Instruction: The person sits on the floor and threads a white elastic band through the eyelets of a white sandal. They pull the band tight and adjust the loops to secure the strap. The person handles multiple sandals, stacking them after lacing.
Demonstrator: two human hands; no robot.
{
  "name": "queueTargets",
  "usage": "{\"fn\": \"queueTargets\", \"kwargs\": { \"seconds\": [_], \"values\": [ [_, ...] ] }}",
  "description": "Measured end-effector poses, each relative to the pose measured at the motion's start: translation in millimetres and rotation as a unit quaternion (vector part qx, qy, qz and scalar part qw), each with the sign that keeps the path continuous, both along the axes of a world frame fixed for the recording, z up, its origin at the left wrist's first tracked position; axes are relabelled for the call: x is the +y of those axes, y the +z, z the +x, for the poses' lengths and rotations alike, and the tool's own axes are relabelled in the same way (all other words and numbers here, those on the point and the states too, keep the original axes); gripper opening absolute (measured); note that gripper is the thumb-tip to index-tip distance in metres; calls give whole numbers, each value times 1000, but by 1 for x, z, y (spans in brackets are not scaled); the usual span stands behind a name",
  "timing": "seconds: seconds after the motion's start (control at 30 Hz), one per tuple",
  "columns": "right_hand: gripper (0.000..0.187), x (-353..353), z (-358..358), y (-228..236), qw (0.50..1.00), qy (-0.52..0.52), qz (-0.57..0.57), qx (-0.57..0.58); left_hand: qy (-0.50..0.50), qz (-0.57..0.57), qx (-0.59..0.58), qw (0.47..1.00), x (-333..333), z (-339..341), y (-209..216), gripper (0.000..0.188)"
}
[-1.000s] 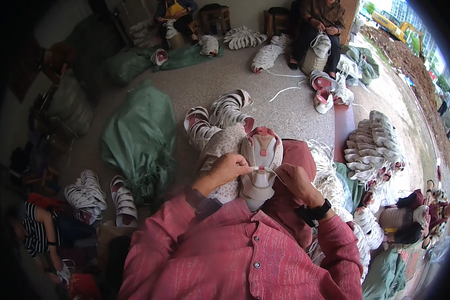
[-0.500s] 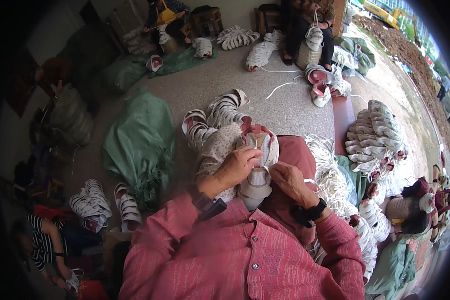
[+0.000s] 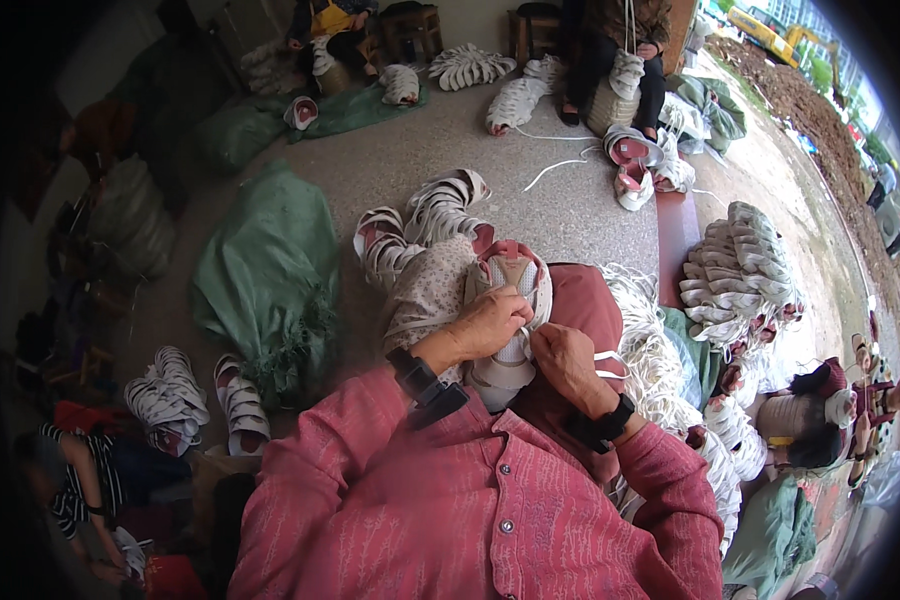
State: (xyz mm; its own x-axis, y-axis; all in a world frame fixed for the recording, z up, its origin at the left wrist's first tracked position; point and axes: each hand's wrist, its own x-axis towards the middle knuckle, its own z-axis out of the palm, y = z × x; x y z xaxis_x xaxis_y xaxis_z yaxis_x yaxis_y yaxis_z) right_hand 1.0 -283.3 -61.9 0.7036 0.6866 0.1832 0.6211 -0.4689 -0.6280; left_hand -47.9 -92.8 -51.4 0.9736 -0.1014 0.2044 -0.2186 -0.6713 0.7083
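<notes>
A shoe upper (image 3: 510, 271), white and beige with a pink lining, sits in my lap, its toe end toward me. My left hand (image 3: 487, 324) lies across its middle, thumb and fingers pinched together; what they hold is hidden. Close beside it, my right hand (image 3: 572, 368) is closed at the upper's right edge, pinching a white shoelace (image 3: 610, 364) that loops out past the wrist. The fingertips of both hands almost meet over the lacing opening. A reddish cloth (image 3: 582, 305) covers my right thigh, a floral cloth (image 3: 432, 290) my left.
Loose white laces (image 3: 642, 345) heap at my right, beside stacked shoe uppers (image 3: 740, 275). More uppers (image 3: 448, 208) stand in rows ahead of my knees. A green sack (image 3: 267, 255) lies to the left. Other people sit at the back, one with a lace-strung upper (image 3: 626, 75).
My fingertips have come closer together over the upper. The white strand that stood above my left fingers no longer shows. At the back right, the seated person's lace is now stretched higher.
</notes>
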Motion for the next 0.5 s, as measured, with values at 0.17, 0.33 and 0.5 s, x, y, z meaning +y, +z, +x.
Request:
{"fn": "queueTargets", "kwargs": {
  "seconds": [0.17, 0.33, 0.5],
  "values": [
    [27, 9, 3, -13, 974, -26, 86, 209, -2, -24, -26, 999, 2, -4, -10, 11],
    [18, 1, 17, 21, 970, 94, 34, 219, -35, -40, -80, 995, 0, -10, -13, 12],
    [40, 19, 33, 69, 951, 209, -29, -226, -36, 55, -113, 991, 5, -15, -8, 14]
  ]
}}
